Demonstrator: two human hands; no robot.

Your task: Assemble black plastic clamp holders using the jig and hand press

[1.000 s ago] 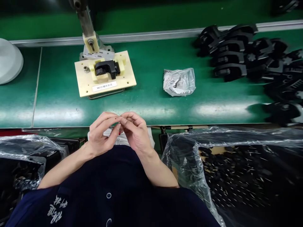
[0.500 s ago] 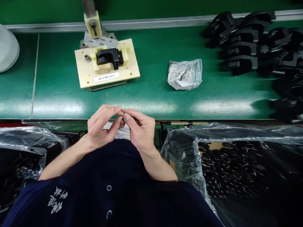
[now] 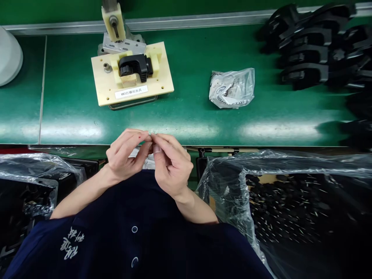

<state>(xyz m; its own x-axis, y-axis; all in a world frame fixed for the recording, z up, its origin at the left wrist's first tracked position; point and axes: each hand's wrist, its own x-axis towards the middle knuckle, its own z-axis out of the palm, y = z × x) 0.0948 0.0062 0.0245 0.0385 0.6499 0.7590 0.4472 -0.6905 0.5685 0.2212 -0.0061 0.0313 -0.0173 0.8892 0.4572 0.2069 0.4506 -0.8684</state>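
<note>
My left hand (image 3: 124,153) and my right hand (image 3: 173,162) meet fingertip to fingertip just off the front edge of the green bench. Thumb and fingers are pinched on both; whatever lies between them is hidden or too small to name. Beyond them, a cream fixture plate (image 3: 107,87) with a printed label carries a black clamp-shaped plastic part (image 3: 135,64) in its yellow blocks. To the right of the fixture lies a crumpled clear plastic bag (image 3: 231,88) with small dark pieces inside.
Many black plastic parts (image 3: 310,54) are piled at the bench's right end. Below the edge, a plastic-lined bin (image 3: 250,209) holds black pieces with metal pins; another lined bin (image 3: 43,166) stands at left. A white round container (image 3: 10,58) sits far left.
My right hand has turned a little, its thumb now pointing more upright, with the fingertips still against the left ones. The view has shifted slightly.
</note>
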